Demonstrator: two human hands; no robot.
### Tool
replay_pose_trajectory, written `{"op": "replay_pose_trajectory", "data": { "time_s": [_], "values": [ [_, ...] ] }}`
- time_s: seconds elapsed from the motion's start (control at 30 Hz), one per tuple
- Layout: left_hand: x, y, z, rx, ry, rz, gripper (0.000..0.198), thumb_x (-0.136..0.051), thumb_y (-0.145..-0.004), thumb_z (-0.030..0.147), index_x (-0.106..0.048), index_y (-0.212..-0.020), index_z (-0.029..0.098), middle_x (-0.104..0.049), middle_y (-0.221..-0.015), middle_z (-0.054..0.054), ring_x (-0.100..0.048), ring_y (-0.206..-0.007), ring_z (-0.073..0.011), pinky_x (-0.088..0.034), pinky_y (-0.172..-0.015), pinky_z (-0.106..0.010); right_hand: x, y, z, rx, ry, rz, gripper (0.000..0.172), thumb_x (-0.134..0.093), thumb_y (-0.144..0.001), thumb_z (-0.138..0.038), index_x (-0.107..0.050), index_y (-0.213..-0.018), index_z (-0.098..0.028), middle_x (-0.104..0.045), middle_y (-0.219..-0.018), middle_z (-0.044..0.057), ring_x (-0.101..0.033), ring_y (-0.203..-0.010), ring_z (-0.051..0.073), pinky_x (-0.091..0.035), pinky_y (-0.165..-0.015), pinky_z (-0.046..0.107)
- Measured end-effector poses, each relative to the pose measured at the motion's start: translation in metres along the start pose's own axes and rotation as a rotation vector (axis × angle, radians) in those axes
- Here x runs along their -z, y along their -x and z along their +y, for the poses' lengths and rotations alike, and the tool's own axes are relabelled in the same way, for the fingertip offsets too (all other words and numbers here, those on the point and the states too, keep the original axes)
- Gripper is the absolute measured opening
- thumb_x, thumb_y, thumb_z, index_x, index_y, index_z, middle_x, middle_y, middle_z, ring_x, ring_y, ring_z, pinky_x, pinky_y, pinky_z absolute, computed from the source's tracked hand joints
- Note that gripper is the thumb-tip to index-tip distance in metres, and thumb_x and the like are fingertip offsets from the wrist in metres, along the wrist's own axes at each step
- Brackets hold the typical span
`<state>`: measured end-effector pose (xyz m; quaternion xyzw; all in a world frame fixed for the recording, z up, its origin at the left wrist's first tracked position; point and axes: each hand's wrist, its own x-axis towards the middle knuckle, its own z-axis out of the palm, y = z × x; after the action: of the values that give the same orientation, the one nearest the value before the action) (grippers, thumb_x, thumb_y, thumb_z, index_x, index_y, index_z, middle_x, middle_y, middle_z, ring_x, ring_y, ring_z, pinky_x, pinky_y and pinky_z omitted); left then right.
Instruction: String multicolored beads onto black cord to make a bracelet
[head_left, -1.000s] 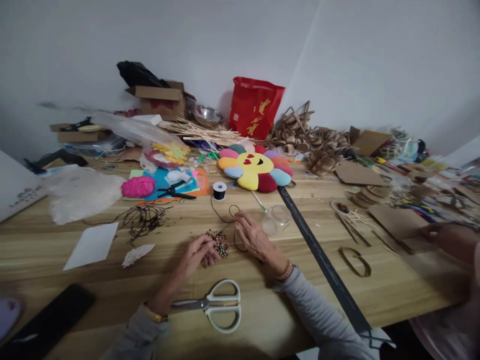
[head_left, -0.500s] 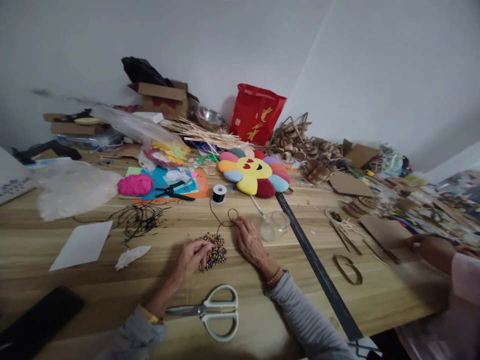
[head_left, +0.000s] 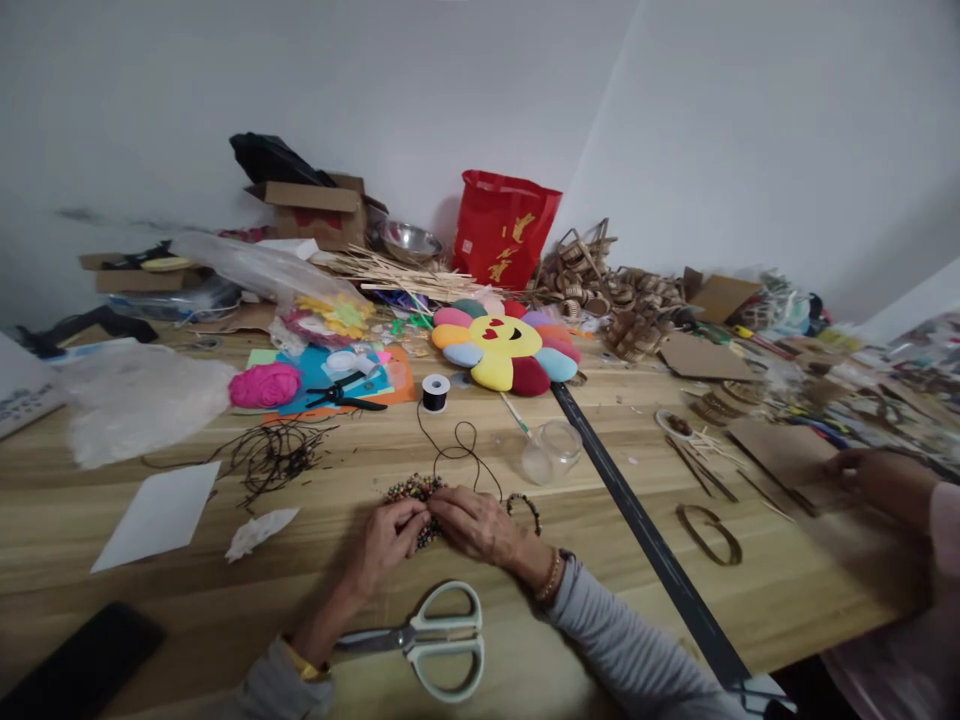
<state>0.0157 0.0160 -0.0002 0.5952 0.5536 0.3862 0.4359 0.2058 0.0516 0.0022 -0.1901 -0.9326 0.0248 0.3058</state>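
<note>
Beads (head_left: 411,487) lie heaped on the tabletop (head_left: 607,580) in the head view, partly hidden by the left hand (head_left: 391,532) and right hand (head_left: 474,525). Both hands' fingers are drawn narrow at the heap; I cannot tell what they pinch. A beaded strand (head_left: 537,514) curves just beside the right hand. White-handled scissors (head_left: 409,637) limit room nearer the body; bare wood runs rightward to a dark strip (head_left: 643,520) reaching the near edge.
</note>
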Motion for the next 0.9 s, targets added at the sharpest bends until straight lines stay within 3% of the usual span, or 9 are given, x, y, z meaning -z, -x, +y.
{"op": "replay_pose_trajectory", "data": {
  "time_s": [0.17,0.37,0.67,0.9],
  "values": [
    [-0.0005,0.0001,-0.0029,-0.026,-0.12,0.019,0.027,-0.055,-0.076,0.042,-0.067,-0.068,0.019,-0.049,-0.041,0.004,-0.047,-0.041,-0.0132,-0.036,-0.047,-0.024,-0.0044,0.0007,0.0017,-0.022,-0.062,-0.028,0.022,-0.039,-0.096,-0.014,-0.056,-0.11,-0.014,-0.068,-0.096,0.012,-0.065,-0.089,0.018,-0.055,-0.075,0.027],
    [0.0009,0.0009,0.0048,-0.048,-0.18,0.003,0.022,-0.056,-0.074,0.036,-0.071,-0.069,0.021,-0.057,-0.047,0.001,-0.05,-0.044,-0.0155,-0.04,-0.048,-0.025,-0.0022,-0.0013,0.0037,-0.061,-0.058,0.033,0.02,-0.04,-0.097,-0.019,-0.06,-0.099,-0.016,-0.067,-0.089,0.01,-0.064,-0.081,0.017,-0.053,-0.063,0.026],
    [0.001,0.0021,0.0,-0.128,-0.211,0.058,0.017,-0.061,-0.075,0.031,-0.073,-0.069,0.022,-0.074,-0.069,-0.004,-0.064,-0.062,-0.0197,-0.049,-0.065,-0.027,-0.0022,0.0015,0.0037,-0.08,-0.064,0.027,0.021,-0.041,-0.098,-0.021,-0.062,-0.096,-0.017,-0.069,-0.09,0.008,-0.063,-0.078,0.016,-0.05,-0.06,0.025],
    [0.002,0.0016,0.0025,-0.185,-0.206,0.1,0.024,-0.055,-0.079,0.032,-0.069,-0.065,0.018,-0.071,-0.064,-0.003,-0.062,-0.058,-0.0167,-0.049,-0.06,-0.025,-0.0073,0.0024,0.0044,-0.098,-0.139,0.08,0.017,-0.043,-0.098,-0.021,-0.056,-0.108,-0.016,-0.067,-0.099,0.01,-0.063,-0.095,0.016,-0.053,-0.076,0.025]
  ]
}}
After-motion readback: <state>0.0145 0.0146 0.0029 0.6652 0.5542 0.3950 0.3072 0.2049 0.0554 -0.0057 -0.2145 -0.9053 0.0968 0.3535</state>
